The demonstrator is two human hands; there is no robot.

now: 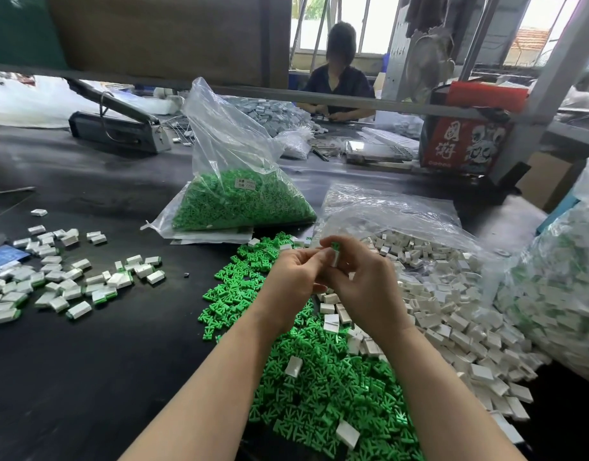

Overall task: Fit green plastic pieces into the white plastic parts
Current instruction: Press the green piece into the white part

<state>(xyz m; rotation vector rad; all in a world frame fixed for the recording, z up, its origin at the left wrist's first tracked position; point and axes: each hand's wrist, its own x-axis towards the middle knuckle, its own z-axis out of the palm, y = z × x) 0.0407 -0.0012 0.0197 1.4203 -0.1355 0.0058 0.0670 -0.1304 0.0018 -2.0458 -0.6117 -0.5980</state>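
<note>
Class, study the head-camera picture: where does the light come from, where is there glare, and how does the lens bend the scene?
Head view: daylight enters through the far windows, which are blown out; glare streaks the clear bag of green pieces; the wide-angle lens bows the shelf edge and stretches both forearms.

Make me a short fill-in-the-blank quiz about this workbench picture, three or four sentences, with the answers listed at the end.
1. The loose pile under the person's forearms is made of ____ plastic pieces.
2. The left hand and right hand together hold a ____ part with a green piece in it.
3. The tall upright bag holds ____ pieces.
4. The finished parts lie on the person's ____ side of the table.

Answers: green; white; green; left
</note>
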